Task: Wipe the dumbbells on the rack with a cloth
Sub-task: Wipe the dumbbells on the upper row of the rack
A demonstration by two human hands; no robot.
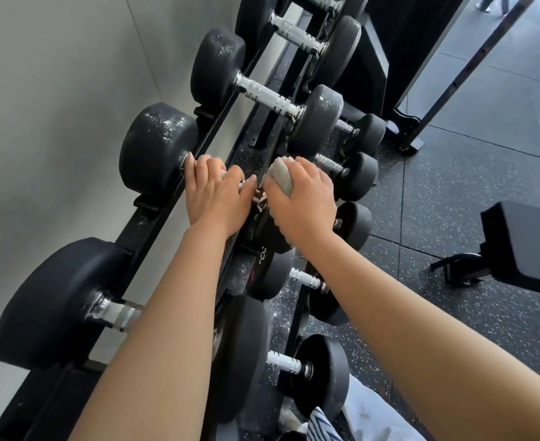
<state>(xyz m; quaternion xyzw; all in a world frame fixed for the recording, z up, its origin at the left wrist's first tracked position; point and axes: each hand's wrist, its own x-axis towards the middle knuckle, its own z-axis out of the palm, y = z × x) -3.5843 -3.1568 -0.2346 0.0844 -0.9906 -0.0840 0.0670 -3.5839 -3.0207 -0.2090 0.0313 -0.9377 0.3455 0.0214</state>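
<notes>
A black dumbbell [157,148] lies across the top tier of the rack [154,214], its far head dusty with white marks. My left hand [216,194] wraps around its metal handle. My right hand [300,202] presses a bunched grey cloth [281,176] onto the dumbbell's near head, which is mostly hidden under the hand. Other black dumbbells sit on the same tier: one nearer me [55,300] and one farther away [262,93].
Smaller dumbbells [313,367] fill the lower tier to the right. A pale wall [55,90] runs close behind the rack. A black bench [523,246] stands on the speckled rubber floor at right, and a black frame [412,122] stands beyond the rack.
</notes>
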